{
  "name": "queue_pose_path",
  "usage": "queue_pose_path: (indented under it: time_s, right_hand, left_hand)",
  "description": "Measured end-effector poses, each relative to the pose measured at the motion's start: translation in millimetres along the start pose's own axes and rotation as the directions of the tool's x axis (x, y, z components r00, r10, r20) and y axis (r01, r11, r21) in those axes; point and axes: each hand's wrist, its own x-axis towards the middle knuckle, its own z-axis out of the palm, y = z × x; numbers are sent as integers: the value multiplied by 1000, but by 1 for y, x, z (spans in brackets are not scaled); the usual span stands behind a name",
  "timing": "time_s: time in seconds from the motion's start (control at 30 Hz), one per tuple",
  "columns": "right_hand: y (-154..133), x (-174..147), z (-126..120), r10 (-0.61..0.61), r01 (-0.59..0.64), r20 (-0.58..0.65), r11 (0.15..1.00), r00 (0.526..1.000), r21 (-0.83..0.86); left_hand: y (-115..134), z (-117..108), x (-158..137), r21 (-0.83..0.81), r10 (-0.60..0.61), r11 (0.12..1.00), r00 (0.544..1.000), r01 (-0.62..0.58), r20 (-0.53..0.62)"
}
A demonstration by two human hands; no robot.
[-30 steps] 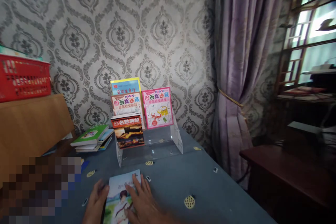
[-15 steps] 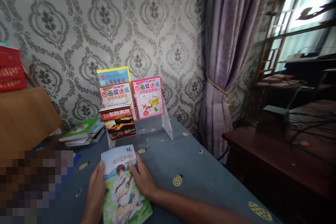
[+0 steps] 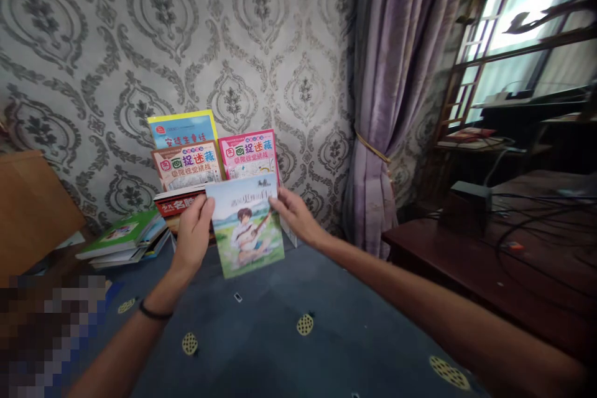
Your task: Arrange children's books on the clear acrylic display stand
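Note:
A book with a guitar player on its cover point(image 3: 247, 230) is held upright between my two hands, at the front of a clear book rack point(image 3: 288, 233). My left hand point(image 3: 193, 230) grips its upper left edge, and my right hand point(image 3: 295, 211) pinches the upper right edge. Behind the left hand stands a book with a red and black cover point(image 3: 172, 206), partly hidden. Farther back are a brown-bordered picture book point(image 3: 186, 165) and a blue book with a yellow edge point(image 3: 181, 127). The held book hides the lower part of a pink picture book point(image 3: 249, 155).
A stack of books point(image 3: 124, 239) lies left of the rack, beside a brown box point(image 3: 35, 211). Pineapple-print cloth point(image 3: 252, 336) covers the table. A dark red table point(image 3: 433, 255) with cables stands to the right, past the purple curtain point(image 3: 387, 106).
Both hands have carried the guitar-cover book forward and up, from near the table's front to the rack. The view has shifted slightly to the right.

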Motion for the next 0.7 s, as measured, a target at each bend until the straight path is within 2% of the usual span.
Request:
queue_pose_path:
  time_s: [0.13,0.2,0.27,0.37,0.53,0.7]
  right_hand:
    - [-13,63,-46,-92,94,20,988,996,-122]
    - [-12,85,-59,-63,66,39,995,997,-81]
    - [-6,98,-64,-23,23,57,1000,998,-4]
    - [9,105,-65,11,-13,45,999,999,51]
    - [33,103,-59,12,-12,6,997,1000,78]
    - [48,99,-54,28,-27,-1,994,1000,107]
  left_hand:
    - [25,11,60,135,232,964,973,-228,-14]
    - [32,17,82,133,244,961,970,-244,16]
    - [34,24,96,114,204,971,978,-208,49]
    - [33,31,105,163,169,970,983,-178,67]
    - [27,32,107,370,245,893,966,-258,81]
    - [20,35,109,473,236,841,965,-263,119]
